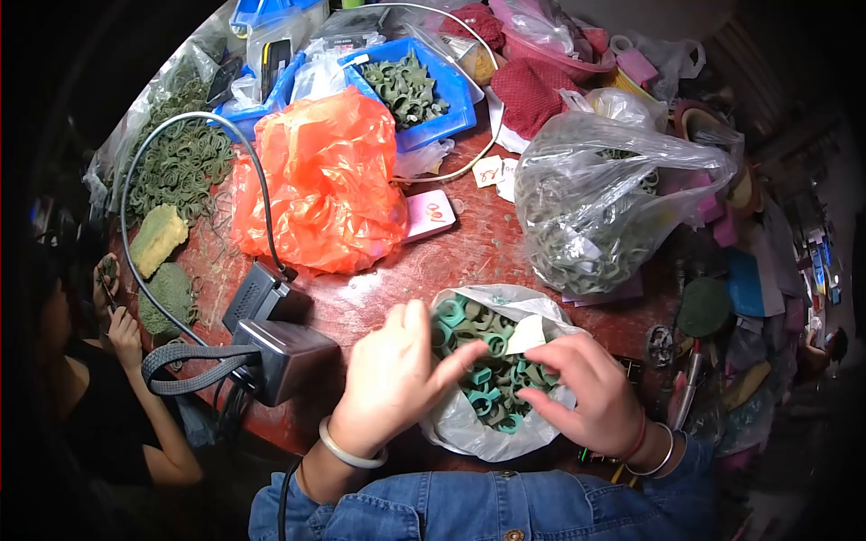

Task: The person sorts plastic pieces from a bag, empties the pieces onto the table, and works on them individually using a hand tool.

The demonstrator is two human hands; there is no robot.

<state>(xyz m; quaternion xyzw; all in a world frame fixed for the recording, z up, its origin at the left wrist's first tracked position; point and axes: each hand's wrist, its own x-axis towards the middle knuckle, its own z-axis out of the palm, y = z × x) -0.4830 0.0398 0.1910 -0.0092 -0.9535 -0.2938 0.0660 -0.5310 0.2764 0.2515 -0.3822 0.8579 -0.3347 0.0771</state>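
A white plastic bag (465, 444) lies open in front of me, filled with small green ring-shaped pieces (494, 343), some teal and some darker olive. A pale paper slip (526, 334) rests on top of the pieces. My left hand (397, 371) is over the bag's left side, thumb stretched toward the pieces and fingers apart, with nothing visible in it. At the right side of the bag, my right hand (591, 388) curves its spread fingers above the pieces, near the slip. Whether its fingertips touch anything, I cannot tell.
An orange plastic bag (320, 185) and a black device with a strap (293, 356) stand left on the red table (469, 257). A clear bag of ring pieces (595, 212) is at right. Behind is a blue tray (456, 113). Another person's hand (124, 335) works at far left.
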